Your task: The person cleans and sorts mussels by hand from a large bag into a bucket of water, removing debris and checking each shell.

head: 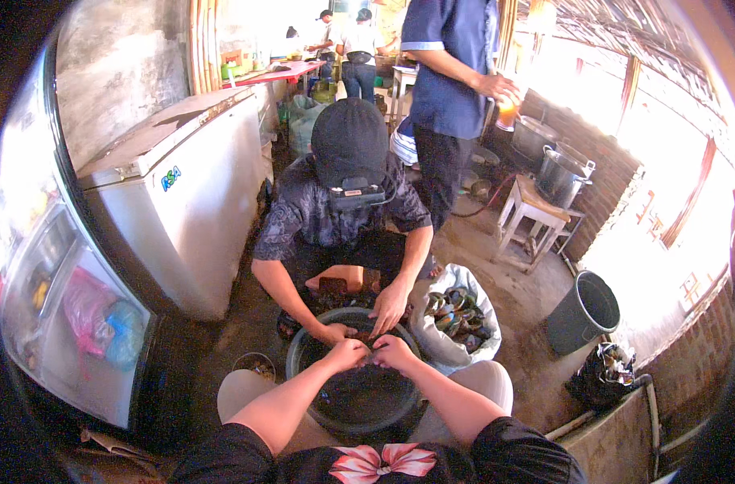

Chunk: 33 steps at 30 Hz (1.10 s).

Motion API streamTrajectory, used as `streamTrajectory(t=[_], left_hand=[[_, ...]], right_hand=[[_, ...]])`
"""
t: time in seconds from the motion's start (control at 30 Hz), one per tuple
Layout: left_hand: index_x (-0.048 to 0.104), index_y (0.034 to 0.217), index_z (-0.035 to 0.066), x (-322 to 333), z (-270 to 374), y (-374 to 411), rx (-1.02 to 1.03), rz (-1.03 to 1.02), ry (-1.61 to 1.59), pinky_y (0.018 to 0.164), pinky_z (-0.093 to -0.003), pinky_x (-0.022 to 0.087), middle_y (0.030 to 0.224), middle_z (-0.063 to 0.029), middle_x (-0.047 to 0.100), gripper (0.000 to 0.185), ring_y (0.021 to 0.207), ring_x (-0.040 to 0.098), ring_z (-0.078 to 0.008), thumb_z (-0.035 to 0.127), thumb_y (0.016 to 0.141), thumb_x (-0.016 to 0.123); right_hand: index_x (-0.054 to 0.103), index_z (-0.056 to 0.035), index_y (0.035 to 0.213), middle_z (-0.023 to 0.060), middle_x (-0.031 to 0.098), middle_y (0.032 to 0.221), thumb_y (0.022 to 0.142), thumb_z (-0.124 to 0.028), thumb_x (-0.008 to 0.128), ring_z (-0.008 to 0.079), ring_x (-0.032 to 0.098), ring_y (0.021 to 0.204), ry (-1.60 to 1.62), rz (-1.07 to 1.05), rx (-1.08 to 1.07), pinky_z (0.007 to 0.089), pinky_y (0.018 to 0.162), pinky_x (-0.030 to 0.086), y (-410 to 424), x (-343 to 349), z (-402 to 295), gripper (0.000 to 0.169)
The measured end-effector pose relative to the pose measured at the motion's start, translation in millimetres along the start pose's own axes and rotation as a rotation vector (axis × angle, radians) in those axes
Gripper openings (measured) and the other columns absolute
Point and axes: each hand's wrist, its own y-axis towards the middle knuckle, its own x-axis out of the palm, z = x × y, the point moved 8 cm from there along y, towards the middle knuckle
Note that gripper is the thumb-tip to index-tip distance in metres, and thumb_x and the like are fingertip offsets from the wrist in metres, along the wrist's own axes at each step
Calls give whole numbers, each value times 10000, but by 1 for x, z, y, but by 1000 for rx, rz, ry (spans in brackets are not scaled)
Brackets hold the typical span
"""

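Over a round dark plastic tub (pixel 307 406) between my knees, my left hand (pixel 348 355) and my right hand (pixel 395 354) meet with fingers pinched. They hold a small dark thing (pixel 371 357) between them, too small and hidden to name surely. The tub's inside is dark, and its contents are hard to make out. Beyond my fingers, a co-worker's two hands (pixel 390 310) reach into the tub's far side. Just right of the tub stands an open white sack (pixel 491 323) full of mussels (pixel 458 317) with dark, greenish shells.
A co-worker in a black cap (pixel 350 136) crouches opposite; another person (pixel 449 91) stands behind, holding an orange drink (pixel 507 115). A chest freezer (pixel 204 206) and glass-fronted fridge (pixel 95 339) line the left. Rightward are a stool (pixel 533 209) by a metal pot (pixel 559 178), a bucket (pixel 576 320) and a black bag (pixel 603 378).
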Motion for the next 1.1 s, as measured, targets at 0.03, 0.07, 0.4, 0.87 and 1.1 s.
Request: streamTrajectory(t=[0.03, 0.07, 0.4, 0.87, 1.1], left_hand=[[646, 915, 8, 2, -8, 1, -54, -14, -124, 580, -303, 520, 749, -82, 669, 247, 676, 660, -159, 216, 885, 516], [636, 916, 10, 5, -16, 2, -107, -28, -247, 570, -294, 522, 761, -73, 668, 244, 672, 657, -155, 217, 891, 510], [643, 938, 25, 23, -35, 2, -243, -176, -300, 527, -233, 483, 784, -48, 661, 246, 632, 628, -113, 238, 921, 521], [615, 996, 20, 21, -25, 0, -228, -191, -297, 602, -241, 488, 855, -66, 670, 260, 709, 639, -128, 240, 934, 492], [624, 853, 27, 15, -11, 4, -113, -117, -149, 572, -239, 463, 754, -43, 626, 199, 645, 587, -109, 175, 910, 504]], right_hand=[[574, -34, 890, 56, 626, 710, 717, -36, 684, 129, 605, 613, 67, -35, 30, 250, 499, 462, -7, 3, -4, 206], [567, -33, 898, 53, 625, 715, 719, -37, 686, 128, 608, 633, 49, -42, -26, 252, 519, 469, -7, 3, -8, 216], [700, -74, 813, 139, 665, 856, 694, -280, 726, 294, 638, 831, -588, 144, -386, 392, 758, 497, -34, 1, -47, 240], [696, -61, 799, 174, 653, 802, 733, -239, 597, 347, 634, 779, -557, 177, -358, 431, 735, 505, -16, 0, -27, 214], [688, -53, 751, 113, 633, 702, 718, -253, 630, 241, 580, 630, -360, 15, -222, 367, 609, 456, 27, 4, 13, 210]])
